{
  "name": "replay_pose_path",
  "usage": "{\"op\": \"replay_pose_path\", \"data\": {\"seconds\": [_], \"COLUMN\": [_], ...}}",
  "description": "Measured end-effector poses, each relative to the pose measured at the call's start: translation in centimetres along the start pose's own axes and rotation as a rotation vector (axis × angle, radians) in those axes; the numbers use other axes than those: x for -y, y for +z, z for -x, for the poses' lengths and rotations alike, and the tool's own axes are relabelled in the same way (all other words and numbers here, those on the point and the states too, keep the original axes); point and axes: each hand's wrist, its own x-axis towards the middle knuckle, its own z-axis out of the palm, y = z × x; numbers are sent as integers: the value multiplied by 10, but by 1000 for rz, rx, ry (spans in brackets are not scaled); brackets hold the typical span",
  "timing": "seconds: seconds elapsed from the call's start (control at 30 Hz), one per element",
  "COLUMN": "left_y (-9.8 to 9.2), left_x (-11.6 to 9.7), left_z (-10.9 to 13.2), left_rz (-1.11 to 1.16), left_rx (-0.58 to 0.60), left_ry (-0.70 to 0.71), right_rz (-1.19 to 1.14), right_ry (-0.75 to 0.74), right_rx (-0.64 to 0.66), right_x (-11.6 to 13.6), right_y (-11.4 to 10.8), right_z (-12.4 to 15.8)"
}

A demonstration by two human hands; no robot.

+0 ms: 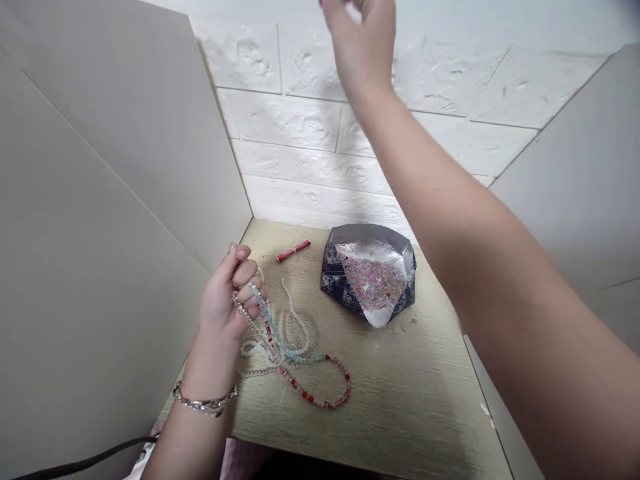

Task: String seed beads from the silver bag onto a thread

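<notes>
My left hand [227, 290] is closed around strands of small beads, palm turned up, above the left side of the table. From its fingers a bead string [347, 383] in pale blue, red, orange and clear hangs down and loops onto the tabletop. White and clear bead strands [305, 333] lie tangled beneath that hand. High at the top edge, my right hand [367, 47] is raised with its fingers curled in a pinch. Its fingertips are cut off by the frame, so whatever they hold cannot be made out.
A silver-lined, dark blue patterned bag [367, 235], folded open, holds loose pink beads [375, 283]. Behind my left hand lies a thin red tube [293, 251]. Grey panels [125, 133] flank the wooden table [400, 387], with a white brick-pattern wall [300, 120] behind.
</notes>
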Motion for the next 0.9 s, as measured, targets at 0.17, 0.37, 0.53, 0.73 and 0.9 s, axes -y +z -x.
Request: {"op": "replay_pose_path", "data": {"seconds": [0.17,0.37,0.53,0.73,0.9], "left_y": [1,2,3,1,-2], "left_x": [-1,-1,-1,-2,-4], "left_z": [2,2,2,4,5], "left_rz": [6,8,19,12,46], "left_rx": [4,-2,22,56,52], "left_ry": [20,30,32,71,103], "right_rz": [389,716,400,54,-24], "right_ry": [-84,93,-12,40,387], "right_rx": [279,577,879,1094,667], "right_x": [-34,-31,-17,-20,-43], "right_y": [-1,-8,13,38,1], "right_z": [33,91,158,215,194]}}
